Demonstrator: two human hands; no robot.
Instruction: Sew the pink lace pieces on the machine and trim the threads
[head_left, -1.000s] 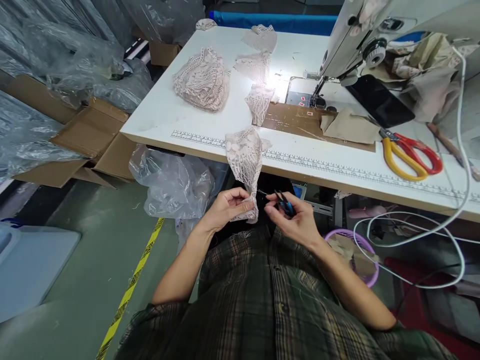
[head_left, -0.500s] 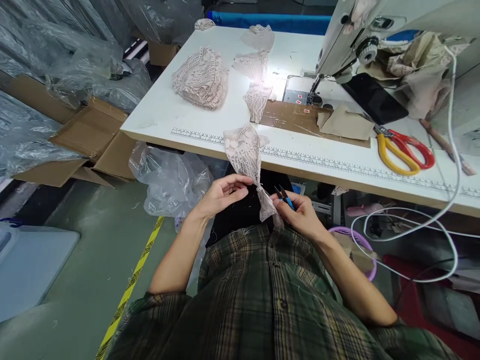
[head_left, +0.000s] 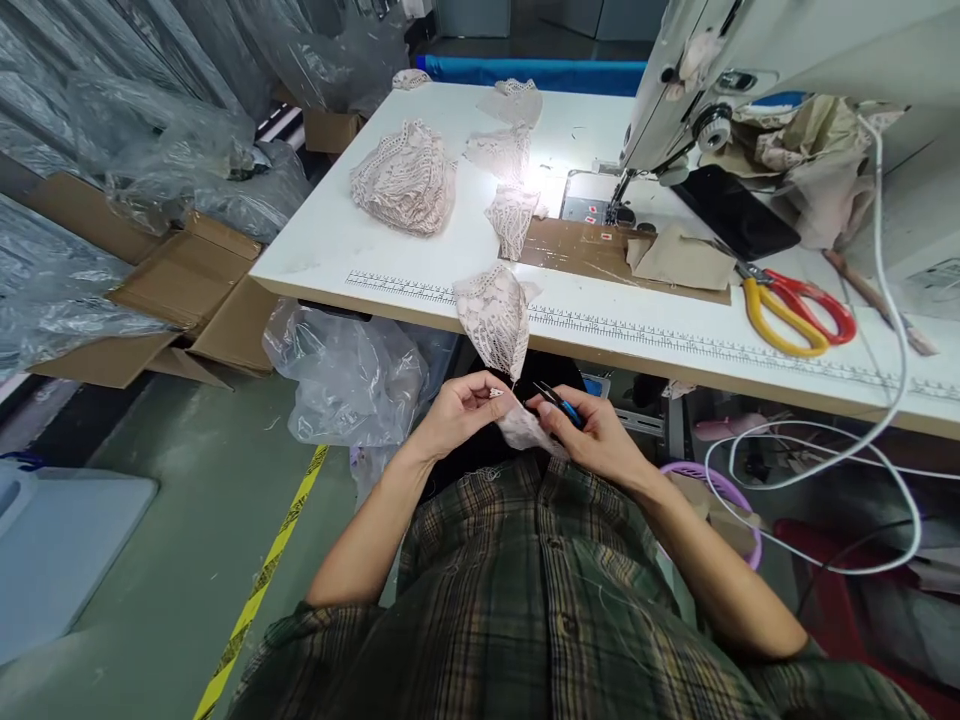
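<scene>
1. My left hand [head_left: 459,415] is pinching a pale pink, lacy fabric piece [head_left: 525,430] on my side of the white, flat-topped table [head_left: 315,240].
2. My right hand [head_left: 592,425] is gripping blue-handled, dark-bladed snips [head_left: 568,407].
3. Risk: blades sitting near slack lace; a slip could be nicking it.
4. Counting: 1 held piece, 1 pair of snips, 4 pale lace pieces [head_left: 493,318] in a row, 1 pale lace pile [head_left: 405,180].

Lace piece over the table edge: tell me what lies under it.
Under the lace piece lies the white table; its printed ruler shows on both sides, but the stretch beneath is covered.
</scene>
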